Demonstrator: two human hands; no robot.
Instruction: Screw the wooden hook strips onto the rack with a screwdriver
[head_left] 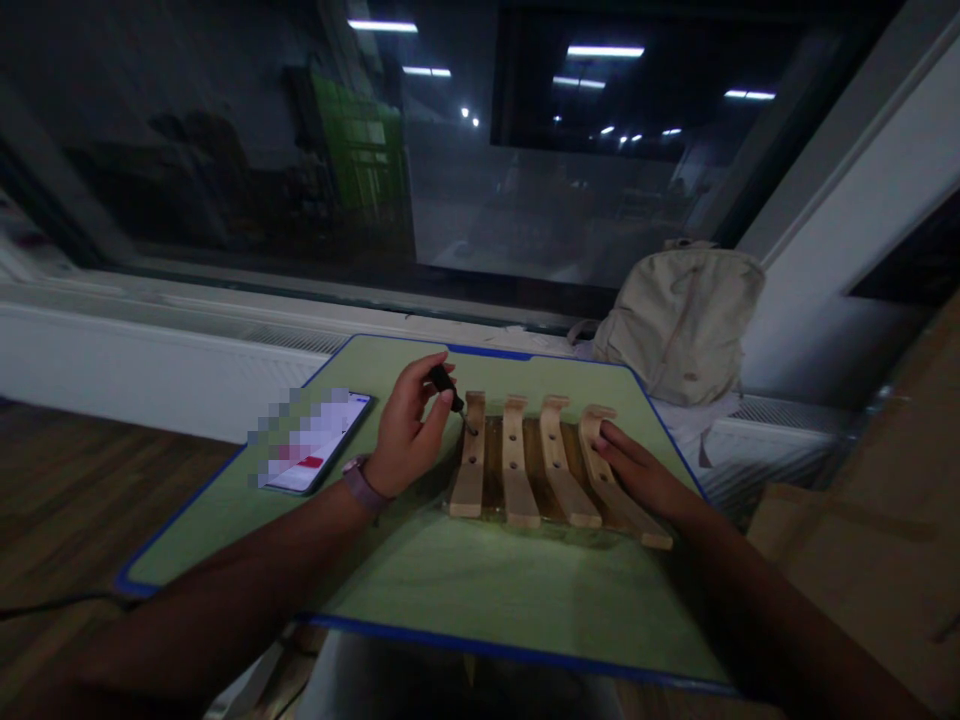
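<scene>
My left hand [412, 425] is closed around a small black-handled tool [447, 388]; its thin tip points down at a hole in the leftmost curved wooden piece [468, 485]. Whether the tip is inside the hole I cannot tell. Several such pieces, bent at the top and each with two holes, lie side by side on a shiny brown sheet [491, 470]. My right hand [641, 475] rests its fingers against the upper part of the rightmost wooden piece [600, 465], gripping its edge. The thumb of that hand is mostly hidden.
Beneath everything is a pale green table [450, 575] with a blue rim. A phone [319, 445] with a lit screen lies left of my left hand. Beyond the far right corner stands a beige backpack [682, 320], by the window. A cardboard box [847, 540] is at the right.
</scene>
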